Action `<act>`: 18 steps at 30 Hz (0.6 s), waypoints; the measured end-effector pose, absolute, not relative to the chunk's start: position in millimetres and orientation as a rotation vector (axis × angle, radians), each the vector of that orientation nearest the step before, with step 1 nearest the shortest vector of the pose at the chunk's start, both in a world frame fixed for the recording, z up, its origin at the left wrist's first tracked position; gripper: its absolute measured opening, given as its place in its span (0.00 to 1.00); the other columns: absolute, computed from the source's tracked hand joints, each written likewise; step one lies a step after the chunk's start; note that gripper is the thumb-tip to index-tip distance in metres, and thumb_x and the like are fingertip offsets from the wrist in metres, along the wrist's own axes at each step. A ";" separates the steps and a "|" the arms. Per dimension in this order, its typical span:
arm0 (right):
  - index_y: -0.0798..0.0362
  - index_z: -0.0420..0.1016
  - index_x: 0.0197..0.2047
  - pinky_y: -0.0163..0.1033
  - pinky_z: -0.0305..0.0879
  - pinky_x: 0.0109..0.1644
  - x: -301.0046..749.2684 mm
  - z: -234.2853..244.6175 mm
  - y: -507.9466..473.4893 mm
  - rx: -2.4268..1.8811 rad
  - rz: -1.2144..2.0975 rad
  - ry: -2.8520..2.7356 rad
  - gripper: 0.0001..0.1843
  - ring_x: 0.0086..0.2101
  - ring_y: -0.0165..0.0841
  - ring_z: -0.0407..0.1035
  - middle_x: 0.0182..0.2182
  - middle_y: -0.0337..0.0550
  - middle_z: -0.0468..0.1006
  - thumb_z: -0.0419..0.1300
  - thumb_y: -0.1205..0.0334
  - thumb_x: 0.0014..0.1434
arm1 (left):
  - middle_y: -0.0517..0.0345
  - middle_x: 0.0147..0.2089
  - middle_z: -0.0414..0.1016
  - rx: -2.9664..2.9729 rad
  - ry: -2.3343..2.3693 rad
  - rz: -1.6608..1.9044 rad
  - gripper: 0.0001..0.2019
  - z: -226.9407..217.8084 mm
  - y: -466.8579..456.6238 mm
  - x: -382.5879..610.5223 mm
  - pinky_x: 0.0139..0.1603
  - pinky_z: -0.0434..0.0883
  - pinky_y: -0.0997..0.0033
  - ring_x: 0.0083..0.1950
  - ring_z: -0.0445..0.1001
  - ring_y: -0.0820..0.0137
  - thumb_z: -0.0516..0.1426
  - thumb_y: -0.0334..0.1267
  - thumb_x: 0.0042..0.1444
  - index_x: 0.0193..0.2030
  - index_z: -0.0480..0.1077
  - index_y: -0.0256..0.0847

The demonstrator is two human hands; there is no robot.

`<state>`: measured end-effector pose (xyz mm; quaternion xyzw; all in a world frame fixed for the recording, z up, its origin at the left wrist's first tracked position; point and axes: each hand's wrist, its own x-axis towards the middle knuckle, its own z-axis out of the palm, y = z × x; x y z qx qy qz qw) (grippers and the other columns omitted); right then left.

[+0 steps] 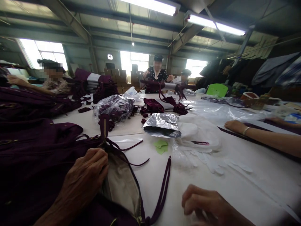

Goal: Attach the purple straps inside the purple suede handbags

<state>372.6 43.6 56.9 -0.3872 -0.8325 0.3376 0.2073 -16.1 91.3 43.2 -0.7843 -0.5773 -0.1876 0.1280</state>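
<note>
My L hand [88, 171] is gripping the unzipped edge of the purple bag [44, 157], spread under it & to its left. R hand [207, 202] is half curled abv the worktop [254, 194], can't tell if it's got smth. Green scraps [161, 146] past both, silver pouch [162, 122] behind those.

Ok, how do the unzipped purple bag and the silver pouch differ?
The purple bag is matte fabric with a pale lining; the silver pouch is shiny and crinkled. The purple bag has a zipper; none shows on the silver pouch. The left hand holds the purple bag's edge, while no hand touches the silver pouch.
</note>
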 end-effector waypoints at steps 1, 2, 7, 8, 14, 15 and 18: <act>0.49 0.73 0.37 0.34 0.66 0.37 373.9 60.1 48.8 -1.174 0.893 -2.264 0.15 0.33 0.32 0.72 0.37 0.43 0.78 0.57 0.47 0.68 | 0.52 0.44 0.74 -2.284 -1.673 -0.554 0.11 43.2 91.5 -15.8 0.50 0.64 0.54 0.56 0.66 0.57 0.48 0.32 0.65 0.35 0.70 0.42; 0.49 0.73 0.36 0.35 0.66 0.37 374.9 61.9 55.0 -1.276 0.830 -2.213 0.15 0.33 0.32 0.71 0.36 0.42 0.77 0.57 0.48 0.68 | 0.52 0.45 0.74 -2.288 -1.672 -0.559 0.11 43.5 91.5 -15.5 0.51 0.64 0.54 0.56 0.67 0.57 0.48 0.32 0.65 0.35 0.70 0.42; 0.50 0.73 0.35 0.37 0.59 0.34 369.2 57.1 87.8 -1.539 0.557 -2.165 0.16 0.28 0.32 0.68 0.26 0.37 0.74 0.54 0.50 0.70 | 0.52 0.45 0.74 -2.300 -1.677 -0.561 0.12 44.4 90.9 -15.0 0.49 0.64 0.54 0.56 0.67 0.56 0.48 0.32 0.65 0.35 0.71 0.42; 0.50 0.73 0.36 0.38 0.58 0.35 365.2 55.0 92.7 -1.551 0.510 -2.200 0.15 0.28 0.33 0.69 0.26 0.38 0.75 0.54 0.50 0.70 | 0.52 0.45 0.74 -2.296 -1.670 -0.571 0.13 43.9 91.1 -15.5 0.49 0.64 0.54 0.56 0.67 0.56 0.47 0.33 0.66 0.34 0.71 0.43; 0.52 0.71 0.33 0.40 0.51 0.34 342.2 42.7 110.4 -1.773 0.101 -2.485 0.14 0.31 0.39 0.74 0.30 0.45 0.79 0.55 0.55 0.70 | 0.52 0.44 0.74 -2.318 -1.647 -0.622 0.13 44.2 92.2 -17.2 0.49 0.65 0.55 0.53 0.68 0.57 0.47 0.34 0.65 0.34 0.71 0.43; 0.52 0.70 0.33 0.40 0.50 0.34 342.0 40.9 111.9 -1.794 0.075 -2.503 0.13 0.31 0.39 0.74 0.29 0.45 0.79 0.54 0.58 0.69 | 0.52 0.43 0.74 -2.324 -1.656 -0.615 0.13 45.5 92.0 -16.5 0.49 0.65 0.55 0.53 0.68 0.57 0.47 0.34 0.65 0.34 0.71 0.43; 0.51 0.69 0.31 0.40 0.50 0.34 349.2 38.2 112.8 -1.801 0.126 -2.460 0.13 0.30 0.37 0.72 0.28 0.43 0.78 0.53 0.61 0.68 | 0.52 0.42 0.74 -2.325 -1.689 -0.594 0.13 50.1 91.2 -13.6 0.48 0.64 0.55 0.52 0.68 0.57 0.47 0.33 0.64 0.32 0.71 0.44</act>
